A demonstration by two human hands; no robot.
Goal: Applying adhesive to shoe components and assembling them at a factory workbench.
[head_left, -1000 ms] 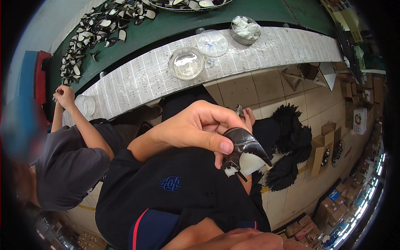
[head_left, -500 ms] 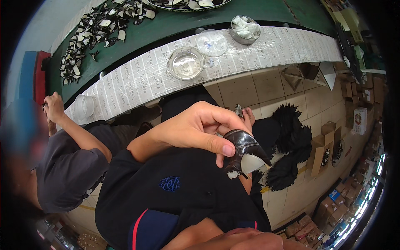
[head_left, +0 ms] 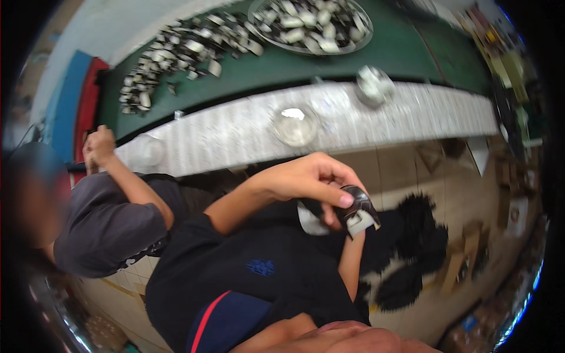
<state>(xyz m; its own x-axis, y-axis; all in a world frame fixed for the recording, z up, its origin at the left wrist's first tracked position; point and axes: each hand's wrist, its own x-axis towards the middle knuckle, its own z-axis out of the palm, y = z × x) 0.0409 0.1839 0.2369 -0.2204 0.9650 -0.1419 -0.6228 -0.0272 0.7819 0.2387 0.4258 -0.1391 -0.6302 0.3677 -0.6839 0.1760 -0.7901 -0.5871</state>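
Note:
My left hand [head_left: 321, 182] is closed, thumb on top, on a dark, glossy, curved piece [head_left: 356, 200] with a pale inside that shows at its lower edge. Just below the fingers hangs a white piece with a dark edge [head_left: 311, 220]; blur hides whether it is a second piece and what holds it. My right forearm [head_left: 351, 265] rises from below toward the dark piece. The right hand is hidden behind that piece and my left hand, so its fingers and anything in them do not show.
A long table strip [head_left: 412, 115] carries a clear round dish [head_left: 296, 126] and a bowl of white wads [head_left: 375, 85]. Dark and white pieces [head_left: 170, 59] lie heaped on the green surface, more in a round tray [head_left: 371, 35]. At left sits a co-worker [head_left: 112, 217]. Black fringed cloth [head_left: 421, 235] is at right.
My head view has shifted, so the table sits lower and more of the tray shows. The dark piece has turned in my left hand. My right fingers, seen beyond it before, are now hidden.

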